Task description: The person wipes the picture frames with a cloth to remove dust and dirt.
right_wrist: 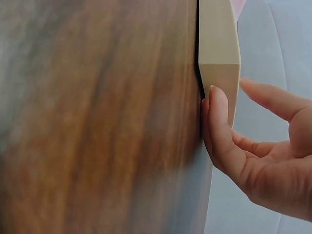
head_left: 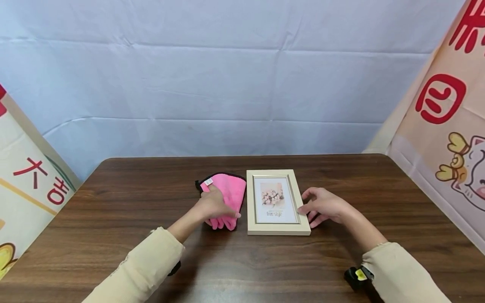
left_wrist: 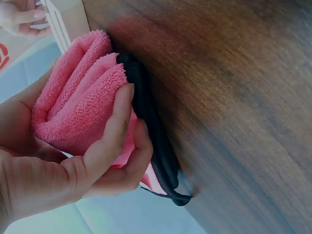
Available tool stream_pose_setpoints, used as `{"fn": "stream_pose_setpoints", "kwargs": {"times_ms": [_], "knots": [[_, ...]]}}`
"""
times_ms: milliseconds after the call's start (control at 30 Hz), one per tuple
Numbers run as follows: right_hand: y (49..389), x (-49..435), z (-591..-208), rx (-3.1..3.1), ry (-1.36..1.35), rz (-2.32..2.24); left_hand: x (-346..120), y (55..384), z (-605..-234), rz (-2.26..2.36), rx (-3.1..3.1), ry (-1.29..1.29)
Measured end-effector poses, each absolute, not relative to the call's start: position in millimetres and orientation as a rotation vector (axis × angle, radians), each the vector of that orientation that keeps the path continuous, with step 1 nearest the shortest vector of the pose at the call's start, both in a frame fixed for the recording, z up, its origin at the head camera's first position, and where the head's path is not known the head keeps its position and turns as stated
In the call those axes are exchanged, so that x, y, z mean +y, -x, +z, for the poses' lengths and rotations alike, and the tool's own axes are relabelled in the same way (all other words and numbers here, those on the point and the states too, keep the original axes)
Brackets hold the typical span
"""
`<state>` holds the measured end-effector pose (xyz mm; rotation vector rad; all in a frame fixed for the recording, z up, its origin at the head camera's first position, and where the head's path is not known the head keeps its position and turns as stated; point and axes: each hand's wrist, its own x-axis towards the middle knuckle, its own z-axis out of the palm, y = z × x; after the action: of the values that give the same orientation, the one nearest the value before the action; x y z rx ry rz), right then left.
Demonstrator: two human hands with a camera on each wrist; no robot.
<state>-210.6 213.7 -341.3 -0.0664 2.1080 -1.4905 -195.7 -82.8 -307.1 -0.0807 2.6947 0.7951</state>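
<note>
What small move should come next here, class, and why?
Probably bring the pink cloth over to the picture frame: the left hand grips the cloth just beside it, and the right hand is at the frame's edge, perhaps ready to steady it.

The right hand (right_wrist: 273, 170) grips the cream frame (right_wrist: 219, 34) at its right side, just by the near corner. The thumb tip meets the top edge, and the other fingers (right_wrist: 221, 122) press the side face, close to the bench (right_wrist: 97, 97), whose brown grain is blurred. A pink sliver (right_wrist: 238, 7) shows left, past the frame; a pale sheet (right_wrist: 261, 53) hangs on the far side.
</note>
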Motion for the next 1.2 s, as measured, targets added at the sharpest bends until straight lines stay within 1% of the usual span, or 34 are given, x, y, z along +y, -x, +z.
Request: {"fn": "stream_pose_setpoints", "kwargs": {"times_ms": [500, 933, 1200], "knots": [[208.9, 208.7, -339.3, 2.110, 0.104, -1.466, -92.0, 192.4, -314.0, 0.867, 2.662, 0.063], [208.7, 207.3, -339.7, 2.120, 0.116, -1.446, -103.4, 193.3, -306.3, 1.099, 2.457, 0.067], [208.9, 207.7, -339.1, 2.126, 0.111, -1.443, -106.7, 198.0, -300.0, 1.099, 2.460, 0.094]]}}
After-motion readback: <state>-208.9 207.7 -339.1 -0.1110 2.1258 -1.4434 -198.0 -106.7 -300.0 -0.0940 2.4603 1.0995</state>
